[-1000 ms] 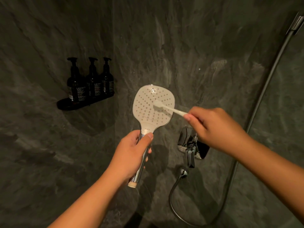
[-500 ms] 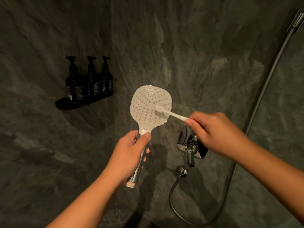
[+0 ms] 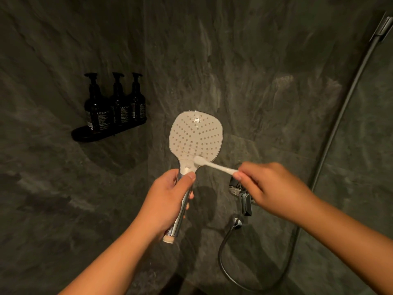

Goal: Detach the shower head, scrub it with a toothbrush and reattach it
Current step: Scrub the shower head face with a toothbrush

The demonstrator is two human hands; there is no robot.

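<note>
Left hand (image 3: 168,201) wraps the shower head (image 3: 196,138) handle, face up at centre; right hand (image 3: 270,188) pinches the toothbrush (image 3: 214,165) at its 5 o'clock edge — hard strokes risk twisting the slick handle loose.

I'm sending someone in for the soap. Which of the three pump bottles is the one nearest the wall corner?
Find the black shelf on the dark stone wall, left of the shower head. Three black pump bottles stand in a row there. Take the rightmost pump bottle; it looks smallest, and no bottle stands to its right.

White shower head (image 3: 195,137) detached, upright, face toward cam, white toothbrush (image 3: 214,165) bristles at lower edge
</note>
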